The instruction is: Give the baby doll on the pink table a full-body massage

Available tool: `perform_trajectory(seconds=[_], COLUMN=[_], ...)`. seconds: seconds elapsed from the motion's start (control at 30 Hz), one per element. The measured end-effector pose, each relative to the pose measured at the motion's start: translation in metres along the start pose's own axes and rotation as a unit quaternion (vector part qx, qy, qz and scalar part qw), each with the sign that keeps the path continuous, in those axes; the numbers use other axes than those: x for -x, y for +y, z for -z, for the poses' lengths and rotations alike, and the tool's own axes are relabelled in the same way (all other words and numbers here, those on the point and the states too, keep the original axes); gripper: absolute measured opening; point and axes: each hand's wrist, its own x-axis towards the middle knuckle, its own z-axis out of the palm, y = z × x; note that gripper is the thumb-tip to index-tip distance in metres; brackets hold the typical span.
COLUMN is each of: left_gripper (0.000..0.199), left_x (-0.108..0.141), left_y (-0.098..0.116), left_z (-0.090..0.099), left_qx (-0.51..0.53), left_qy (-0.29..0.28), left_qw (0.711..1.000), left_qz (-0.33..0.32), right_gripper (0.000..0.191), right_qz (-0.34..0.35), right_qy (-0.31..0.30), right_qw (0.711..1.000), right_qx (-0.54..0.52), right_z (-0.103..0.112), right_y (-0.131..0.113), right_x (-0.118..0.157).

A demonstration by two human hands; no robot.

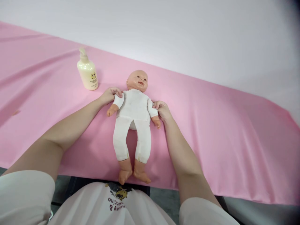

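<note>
A baby doll (134, 104) with a white cloth body lies on its back on the pink cloth, head away from me and bare feet near the front edge. My left hand (112, 94) pinches the doll's white upper sleeve on the left side, by the shoulder. On the other side, my right hand (162, 109) has its fingers closed on the doll's other sleeve, just above the little hand. Both doll arms hang slightly out from its body.
A cream pump bottle (87, 73) with a small printed label stands on the cloth, left of the doll's head. The pink cloth (217, 134) covers the table and has folds at both sides. Behind the table rises a white wall (178, 34).
</note>
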Motion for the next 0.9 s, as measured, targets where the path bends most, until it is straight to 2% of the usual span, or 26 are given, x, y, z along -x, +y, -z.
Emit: perform_trajectory(seconds=[0.17, 0.27, 0.43, 0.5, 0.6, 0.73, 0.9], left_gripper=[0.018, 0.033, 0.066, 0.073, 0.068, 0.057, 0.047], left_x=[-0.002, -0.006, -0.011, -0.012, -0.01, -0.007, -0.004], left_y=[-0.002, -0.003, -0.007, -0.01, -0.013, -0.01, -0.004], left_z=[0.005, 0.007, 0.007, 0.006, 0.006, 0.006, 0.003], left_qx=[0.011, 0.04, 0.036, 0.032, 0.025, 0.002, -0.038], left_qy=[-0.011, 0.002, 0.066, 0.085, 0.097, 0.08, 0.057], left_qw=[1.0, 0.999, 0.997, 0.995, 0.994, 0.997, 0.997], left_qz=[0.0, 0.016, -0.023, -0.038, -0.033, -0.025, -0.024], right_gripper=[0.035, 0.032, 0.085, 0.097, 0.1, 0.097, 0.083], right_qz=[-0.004, -0.015, 0.04, 0.066, 0.087, 0.064, 0.072], right_qy=[0.009, 0.032, 0.061, 0.063, 0.069, 0.073, 0.069], right_qw=[1.0, 0.999, 0.997, 0.995, 0.993, 0.995, 0.995], right_qx=[-0.009, -0.03, -0.035, -0.044, -0.05, -0.029, -0.01], right_z=[0.0, 0.0, -0.007, -0.011, -0.014, -0.01, -0.001], right_y=[-0.002, -0.005, -0.008, -0.009, -0.009, -0.004, 0.008], right_x=[0.002, 0.001, -0.001, -0.001, 0.001, 0.001, -0.004])
